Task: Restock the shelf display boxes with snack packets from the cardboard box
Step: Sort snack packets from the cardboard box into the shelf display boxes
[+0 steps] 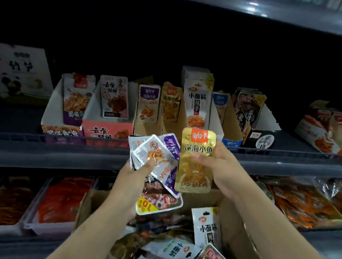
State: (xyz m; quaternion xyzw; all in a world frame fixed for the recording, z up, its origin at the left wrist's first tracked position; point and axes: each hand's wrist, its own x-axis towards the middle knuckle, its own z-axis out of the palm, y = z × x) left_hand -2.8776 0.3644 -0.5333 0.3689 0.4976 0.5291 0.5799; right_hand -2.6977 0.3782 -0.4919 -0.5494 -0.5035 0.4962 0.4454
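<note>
Room: a dim shop aisle, dark above a grey shelf (31, 137) that runs across the middle, with a lower shelf of trays under it.
Shelf display boxes: a row of open cardboard boxes (108, 128) stands on the grey shelf from 10 o'clock to 2 o'clock, each with snack packets upright inside; a panda-printed box (16, 72) leans at 10 o'clock.
Cardboard box: the brown carton (244, 240) sits at 6 o'clock, below both hands, heaped with loose mixed packets.
Gold packet: a gold pouch (196, 162) with an orange logo patch, held upright at the centre, just in front of the shelf edge.
Bundle: several white, purple and dark packets (157, 167) fanned together, just to 9 o'clock of the gold pouch.
Right hand: the right hand (219, 167) pinches the gold pouch, thumb across its front, fingers behind.
Left hand: the left hand (133, 181) grips the fanned bundle from below, thumb on top.
</note>
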